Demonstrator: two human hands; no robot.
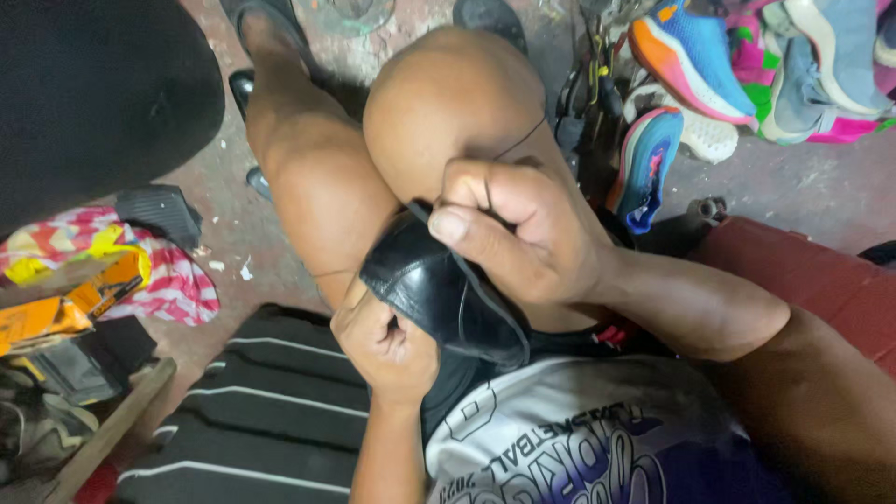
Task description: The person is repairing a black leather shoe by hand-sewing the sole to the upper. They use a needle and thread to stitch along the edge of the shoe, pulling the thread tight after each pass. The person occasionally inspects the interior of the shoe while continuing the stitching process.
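Head view, centre frame: left hand (387,341) clamps a black leather shoe (446,291) against the knees while right hand (509,229), fingers pinched on dark thread (519,140), seems mid-stitch, so pulling that thread taut likely comes next.

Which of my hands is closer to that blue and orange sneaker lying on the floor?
Right. The right hand pinches thread at the black leather shoe on the knees, just left of the blue and orange sneaker. The left hand grips the shoe lower down, farther away.
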